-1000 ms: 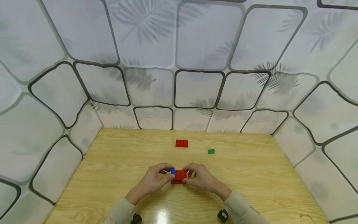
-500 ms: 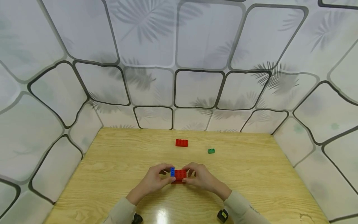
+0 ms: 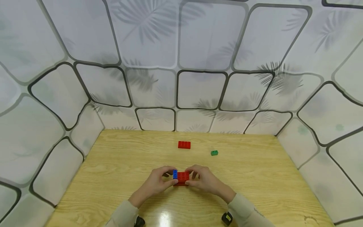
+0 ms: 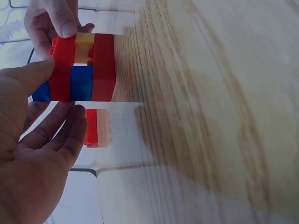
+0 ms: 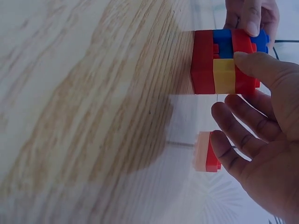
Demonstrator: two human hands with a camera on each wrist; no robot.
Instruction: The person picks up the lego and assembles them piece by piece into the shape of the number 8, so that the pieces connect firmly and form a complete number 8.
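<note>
A stack of toy building bricks stands on the table between both hands. Its base is a red brick (image 5: 203, 74). Above that sit a blue brick (image 4: 81, 83) at the left end and a yellow brick (image 5: 224, 76) at the right, with a gap between them. An upper red brick (image 3: 182, 176) bridges the two, topped at its left end by a small blue brick (image 3: 175, 174). My left hand (image 3: 158, 180) pinches the stack's left end, thumb in front and fingers behind. At the right end, my right hand (image 3: 204, 179) pinches the upper red brick, its lower fingers hanging loose.
Behind the stack lies a separate red brick (image 3: 184, 145) on the wooden table (image 3: 127, 151). A small green brick (image 3: 214, 153) is farther right. Patterned fabric (image 3: 198, 91) walls off the back and both sides.
My left thumb has shifted slightly down and to the right on the front of the stack. The right hand and the loose bricks look unchanged.
</note>
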